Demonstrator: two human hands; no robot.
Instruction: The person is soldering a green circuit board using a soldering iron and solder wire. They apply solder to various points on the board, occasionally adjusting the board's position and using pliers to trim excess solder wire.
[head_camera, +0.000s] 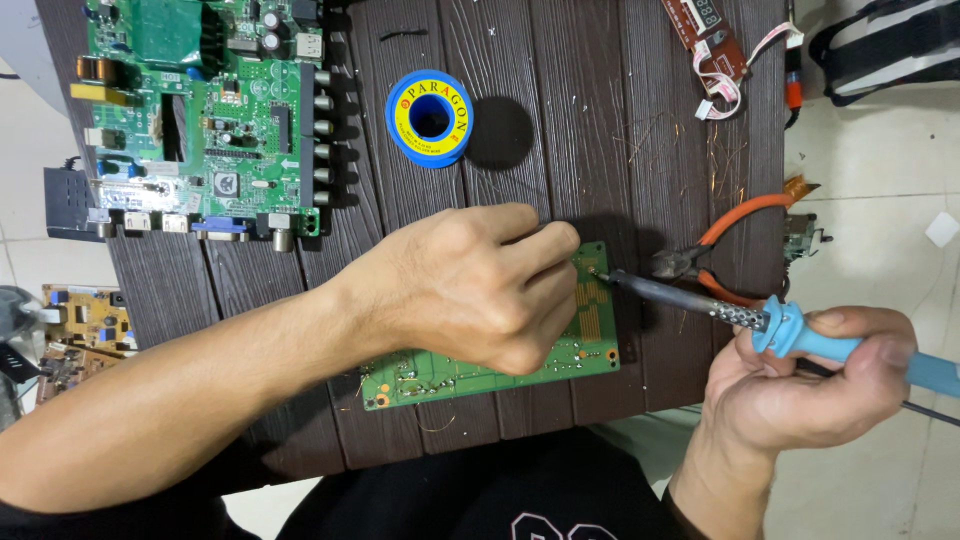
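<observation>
The left hand (480, 285) is lying clenched on top of a small green circuit board (480, 375) near the front edge of the dark wooden table (560, 60), its curled fingers pinching a thin strand that is too fine to make out clearly. The right hand (810, 375) is hanging just off the table's right edge, gripping the blue handle of a soldering iron (740, 315); the iron's dark tip is touching the small board at its upper right corner, just beside the left fingertips.

The left forearm is crossing the front left corner of the table and is hiding much of the small board. One pair of orange-handled cutters (715, 255) is lying near the right edge, just behind the iron's shaft. One blue and yellow spool of solder (430, 118) is sitting toward the back of the table, in the middle. One large green circuit board (205, 115) with a row of connectors is filling the back left corner. One reddish board with a display and white wires (715, 45) is lying at the back right corner. Off the left edge, another board (85, 320) is lying on the floor.
</observation>
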